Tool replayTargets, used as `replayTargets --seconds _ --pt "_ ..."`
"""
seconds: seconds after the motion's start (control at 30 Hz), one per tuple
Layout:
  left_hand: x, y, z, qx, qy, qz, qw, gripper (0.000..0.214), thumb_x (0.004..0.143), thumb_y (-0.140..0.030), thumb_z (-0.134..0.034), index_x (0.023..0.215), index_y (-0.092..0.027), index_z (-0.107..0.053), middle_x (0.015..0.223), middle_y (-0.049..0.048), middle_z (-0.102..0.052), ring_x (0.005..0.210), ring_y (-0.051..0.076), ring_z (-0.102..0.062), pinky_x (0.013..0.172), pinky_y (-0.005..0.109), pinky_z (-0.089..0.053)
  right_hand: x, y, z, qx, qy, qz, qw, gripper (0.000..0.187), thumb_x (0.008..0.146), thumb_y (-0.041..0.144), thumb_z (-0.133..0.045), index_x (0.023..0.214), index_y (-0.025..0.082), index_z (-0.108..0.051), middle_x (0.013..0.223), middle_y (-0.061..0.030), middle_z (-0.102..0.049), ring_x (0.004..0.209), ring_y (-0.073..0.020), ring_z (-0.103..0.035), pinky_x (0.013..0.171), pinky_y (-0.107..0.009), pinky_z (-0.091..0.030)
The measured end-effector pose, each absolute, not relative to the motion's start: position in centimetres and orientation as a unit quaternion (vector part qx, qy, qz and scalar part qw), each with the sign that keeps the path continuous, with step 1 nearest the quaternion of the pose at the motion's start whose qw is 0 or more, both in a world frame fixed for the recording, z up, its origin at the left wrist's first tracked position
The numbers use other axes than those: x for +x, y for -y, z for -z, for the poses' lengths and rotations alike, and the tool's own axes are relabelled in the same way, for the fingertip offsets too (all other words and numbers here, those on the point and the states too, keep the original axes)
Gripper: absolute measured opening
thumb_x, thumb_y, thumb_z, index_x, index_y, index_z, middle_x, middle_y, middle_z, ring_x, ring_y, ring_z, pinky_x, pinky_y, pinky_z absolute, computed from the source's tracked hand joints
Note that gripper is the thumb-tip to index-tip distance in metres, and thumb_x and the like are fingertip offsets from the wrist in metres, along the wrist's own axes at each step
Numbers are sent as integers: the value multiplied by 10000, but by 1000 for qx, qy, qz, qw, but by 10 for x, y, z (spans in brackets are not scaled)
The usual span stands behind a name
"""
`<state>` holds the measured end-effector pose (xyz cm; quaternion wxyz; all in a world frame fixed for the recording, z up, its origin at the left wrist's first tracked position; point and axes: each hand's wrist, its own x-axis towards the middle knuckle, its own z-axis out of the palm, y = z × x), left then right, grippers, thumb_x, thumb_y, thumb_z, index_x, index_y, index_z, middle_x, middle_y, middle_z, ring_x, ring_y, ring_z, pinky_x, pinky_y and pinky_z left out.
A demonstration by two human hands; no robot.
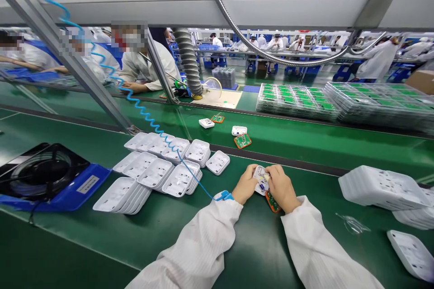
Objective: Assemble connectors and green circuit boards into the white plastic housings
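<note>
Between my two hands is a small white plastic housing [261,179], its inner side up, with a dark blue part inside. My left hand [245,186] is closed round its left edge and wears a blue wrist strap [224,196]. The fingers of my right hand [281,187] are closed at its right side, by a pale yellowish spot that I cannot make out. Just below, partly hidden by my right hand, is an orange-edged green circuit board [272,203].
Stacked white housings [149,171] stand left, beside a black fan on a blue base [54,176]. More housing stacks [383,187] and a clear plastic piece [352,224] lie right. Ahead, circuit boards [242,141] lie by white housings; trays of boards [294,99] stand beyond. A coiled blue cord [149,117] hangs left.
</note>
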<state>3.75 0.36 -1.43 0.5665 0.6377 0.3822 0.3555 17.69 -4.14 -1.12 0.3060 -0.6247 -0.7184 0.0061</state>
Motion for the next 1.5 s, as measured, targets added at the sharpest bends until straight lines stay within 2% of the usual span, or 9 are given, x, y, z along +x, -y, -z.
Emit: replayTargets --seconds 0.17,0.27,0.43,0.5,0.57,0.67,0.8,0.9,1.5 --pt "38 -2 14 594 -428 -376 568 237 730 -99 -470 950 -179 -502 846 -4 -580 780 110 -543 708 209 -435 174 42 5 -602 738 -5 304 212 804 127 -379 930 183 -540 926 -72 -535 855 -182 -512 760 -296 -400" --pt "37 -2 13 603 -434 -406 532 257 735 -108 -466 979 -179 -509 873 2 -586 799 116 -541 732 218 -427 178 39 3 -609 710 -30 352 183 806 248 -459 955 174 -535 962 -81 -559 917 -213 -502 789 -334 -387" --pt "35 1 8 670 -381 -397 498 336 725 -98 -432 1027 -197 -539 903 -2 -602 787 124 -543 723 225 -419 187 37 3 -620 672 -222 340 197 837 350 -423 906 195 -522 740 2 -575 643 -144 -514 598 -261 -385" --pt "35 1 9 673 -394 -400 481 305 711 -90 -430 969 -194 -556 868 -9 -600 765 121 -537 703 221 -415 185 38 2 -636 666 -192 340 172 826 324 -433 890 191 -522 753 -4 -572 662 -147 -509 612 -264 -374" --pt "36 0 12 653 -424 -416 470 273 707 -91 -435 933 -191 -550 857 -12 -594 766 119 -534 699 218 -416 179 40 0 -651 667 -101 348 175 814 286 -445 925 181 -528 866 -43 -575 787 -174 -510 688 -288 -364" --pt "38 -2 18 602 -468 -429 485 190 758 -153 -443 918 -187 -539 844 -5 -593 754 118 -537 684 216 -426 165 44 -2 -630 708 -11 319 168 806 238 -452 940 183 -536 917 -64 -558 871 -197 -477 741 -307 -322" --pt "41 -1 21 567 -476 -427 519 175 822 -266 -431 927 -182 -542 851 13 -599 763 122 -547 677 216 -438 151 45 3 -627 741 3 239 90 810 195 -432 820 190 -522 812 -44 -544 770 -184 -455 688 -295 -288" --pt "42 1 19 574 -473 -411 528 186 828 -284 -434 929 -184 -552 874 18 -606 789 126 -551 689 219 -442 150 44 8 -647 730 11 220 104 812 159 -406 784 185 -503 785 -43 -539 747 -181 -452 683 -296 -277" --pt "38 4 11 623 -490 -375 481 201 824 -272 -409 938 -207 -562 935 22 -627 867 156 -565 745 257 -426 161 41 16 -627 736 -20 255 118 826 168 -370 782 187 -478 756 -29 -509 730 -171 -438 683 -288 -305"
